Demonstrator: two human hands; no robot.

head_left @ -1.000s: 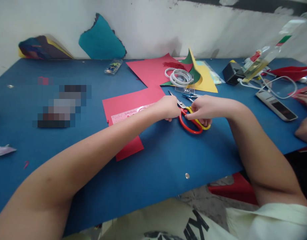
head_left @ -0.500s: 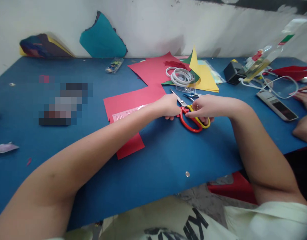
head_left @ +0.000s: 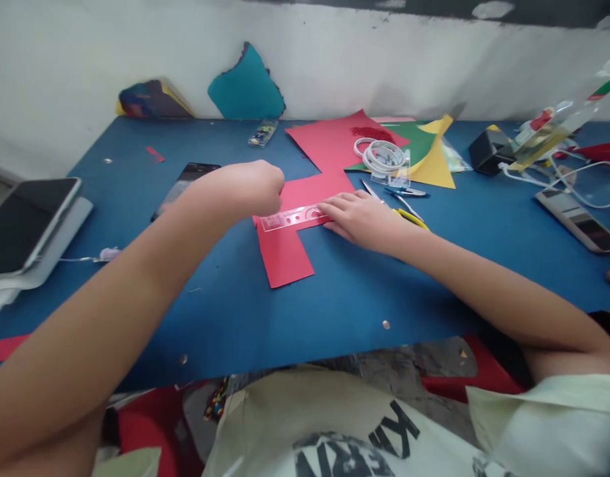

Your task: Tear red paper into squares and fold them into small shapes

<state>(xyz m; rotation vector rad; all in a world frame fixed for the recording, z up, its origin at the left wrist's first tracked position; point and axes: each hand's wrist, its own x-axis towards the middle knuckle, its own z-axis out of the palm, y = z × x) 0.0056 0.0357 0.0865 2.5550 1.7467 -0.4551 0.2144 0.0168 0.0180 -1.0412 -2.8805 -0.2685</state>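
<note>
My left hand point(head_left: 265, 187) is closed like a fist above the left part of the red paper point(head_left: 285, 258). Its fingertips face away, so anything in them is hidden. A clear stencil ruler point(head_left: 279, 220) lies across the red paper. My right hand point(head_left: 357, 217) rests with fingers stretched out, its fingertips on the right end of the ruler. Partly covered behind this hand lie scissors with a yellow handle point(head_left: 412, 219). Just beyond them are a blue pen-like tool point(head_left: 408, 192) and another thin tool.
White tape rolls point(head_left: 384, 156) sit on red, green and yellow sheets at the back. A dark phone point(head_left: 189, 177) lies behind my left forearm; a tablet point(head_left: 29, 222) is at far left. To the right are a bottle point(head_left: 548, 136), cables and a silver handheld device point(head_left: 577, 218).
My right hand has let go of the scissors and moved left onto the ruler. My left hand has moved left from beside the scissors to above the ruler's left end. The view has shifted left.
</note>
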